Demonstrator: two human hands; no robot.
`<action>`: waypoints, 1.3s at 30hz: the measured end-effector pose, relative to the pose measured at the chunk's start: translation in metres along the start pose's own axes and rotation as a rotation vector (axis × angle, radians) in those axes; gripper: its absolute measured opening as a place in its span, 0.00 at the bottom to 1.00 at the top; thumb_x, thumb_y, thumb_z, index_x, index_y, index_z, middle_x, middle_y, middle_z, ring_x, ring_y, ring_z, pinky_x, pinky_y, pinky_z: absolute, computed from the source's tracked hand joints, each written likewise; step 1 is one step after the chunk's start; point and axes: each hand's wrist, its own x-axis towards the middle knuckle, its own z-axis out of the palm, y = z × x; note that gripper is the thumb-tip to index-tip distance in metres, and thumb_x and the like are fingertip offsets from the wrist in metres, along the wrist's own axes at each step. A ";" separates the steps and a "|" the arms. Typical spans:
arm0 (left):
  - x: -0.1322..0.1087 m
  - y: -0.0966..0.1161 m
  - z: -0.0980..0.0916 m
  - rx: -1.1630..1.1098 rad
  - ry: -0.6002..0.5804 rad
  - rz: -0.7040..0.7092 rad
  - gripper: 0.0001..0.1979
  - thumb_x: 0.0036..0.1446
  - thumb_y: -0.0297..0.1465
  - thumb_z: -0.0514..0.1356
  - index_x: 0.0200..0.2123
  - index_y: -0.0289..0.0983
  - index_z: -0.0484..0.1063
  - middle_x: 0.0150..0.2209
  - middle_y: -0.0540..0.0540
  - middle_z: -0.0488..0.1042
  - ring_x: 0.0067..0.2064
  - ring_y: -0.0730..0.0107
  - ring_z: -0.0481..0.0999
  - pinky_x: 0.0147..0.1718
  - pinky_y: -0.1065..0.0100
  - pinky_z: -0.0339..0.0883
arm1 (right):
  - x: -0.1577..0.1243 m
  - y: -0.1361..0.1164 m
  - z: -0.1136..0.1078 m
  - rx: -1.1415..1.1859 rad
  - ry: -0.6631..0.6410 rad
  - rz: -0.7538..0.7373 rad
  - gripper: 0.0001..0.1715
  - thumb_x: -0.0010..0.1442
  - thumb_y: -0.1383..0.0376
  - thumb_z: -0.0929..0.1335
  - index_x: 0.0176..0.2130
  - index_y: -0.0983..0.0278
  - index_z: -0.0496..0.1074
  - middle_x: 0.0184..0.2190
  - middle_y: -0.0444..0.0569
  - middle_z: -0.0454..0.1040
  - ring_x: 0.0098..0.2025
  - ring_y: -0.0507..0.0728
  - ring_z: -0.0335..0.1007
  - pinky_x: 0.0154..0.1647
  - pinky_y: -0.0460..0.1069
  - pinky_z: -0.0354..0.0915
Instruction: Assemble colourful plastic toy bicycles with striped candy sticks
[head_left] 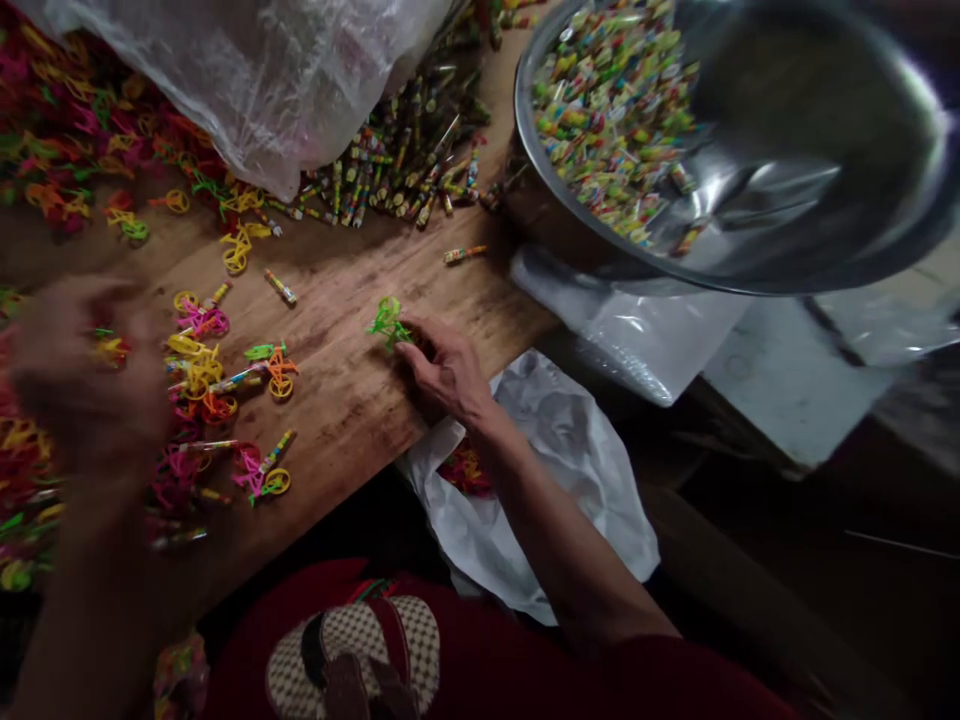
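Observation:
Between the thumb and fingertips of my right hand (pixel 446 368) is a green plastic toy bicycle (pixel 388 320), held just over the wooden table (pixel 337 370). At the left, my left hand (pixel 94 370) is smeared by motion above the toys; its fingers and anything in them cannot be made out. Beside it lie pink, yellow and orange toy bicycles (pixel 199 370) mixed with small printed tubes. Two single printed tubes (pixel 281 287) (pixel 465 254) lie apart on the wood.
A large metal bowl (pixel 795 240) with many wrapped pieces stands at the upper right. Clear plastic (pixel 262 80) covers part of the heaps of toys and tubes at the back. A white bag (pixel 555 450) hangs below the table edge. Sandals (pixel 352 650) show at the bottom.

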 end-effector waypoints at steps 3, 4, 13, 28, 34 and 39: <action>0.000 0.011 0.055 -0.010 0.021 0.112 0.11 0.57 0.36 0.63 0.41 0.38 0.78 0.41 0.45 0.81 0.44 0.60 0.79 0.45 0.56 0.71 | 0.006 -0.011 -0.002 0.197 -0.026 0.101 0.14 0.59 0.58 0.69 0.43 0.61 0.77 0.39 0.48 0.80 0.38 0.57 0.74 0.42 0.52 0.69; 0.000 0.013 0.073 -0.109 -0.085 0.095 0.13 0.55 0.35 0.64 0.44 0.37 0.77 0.44 0.44 0.81 0.43 0.63 0.80 0.44 0.60 0.72 | 0.007 -0.015 -0.001 0.258 -0.042 0.124 0.14 0.58 0.57 0.70 0.42 0.61 0.78 0.37 0.46 0.80 0.37 0.56 0.73 0.40 0.51 0.68; -0.002 0.013 0.130 -1.012 -0.373 -0.414 0.15 0.44 0.30 0.71 0.33 0.33 0.71 0.27 0.52 0.75 0.24 0.78 0.73 0.23 0.75 0.67 | 0.001 -0.035 0.026 0.411 0.062 0.059 0.15 0.61 0.57 0.70 0.44 0.62 0.77 0.39 0.48 0.80 0.38 0.54 0.75 0.42 0.50 0.72; 0.009 -0.012 0.112 -1.046 -0.472 -0.437 0.12 0.45 0.28 0.73 0.28 0.30 0.74 0.23 0.49 0.73 0.21 0.79 0.70 0.16 0.79 0.60 | 0.066 0.053 -0.026 -0.458 0.183 -0.107 0.11 0.65 0.59 0.66 0.34 0.62 0.73 0.37 0.55 0.73 0.46 0.65 0.66 0.49 0.63 0.67; 0.003 -0.016 0.098 -1.013 -0.511 -0.442 0.14 0.43 0.31 0.75 0.27 0.29 0.75 0.23 0.49 0.73 0.22 0.79 0.70 0.16 0.79 0.58 | 0.024 -0.025 0.005 0.123 -0.122 -0.222 0.11 0.68 0.60 0.65 0.45 0.60 0.75 0.37 0.48 0.79 0.36 0.55 0.74 0.38 0.51 0.70; -0.005 -0.012 0.095 -0.992 -0.585 -0.405 0.17 0.43 0.33 0.75 0.34 0.30 0.78 0.29 0.47 0.76 0.23 0.80 0.70 0.18 0.77 0.61 | 0.019 -0.041 0.006 0.332 -0.142 -0.325 0.10 0.68 0.61 0.67 0.46 0.58 0.77 0.37 0.47 0.80 0.37 0.53 0.75 0.40 0.50 0.71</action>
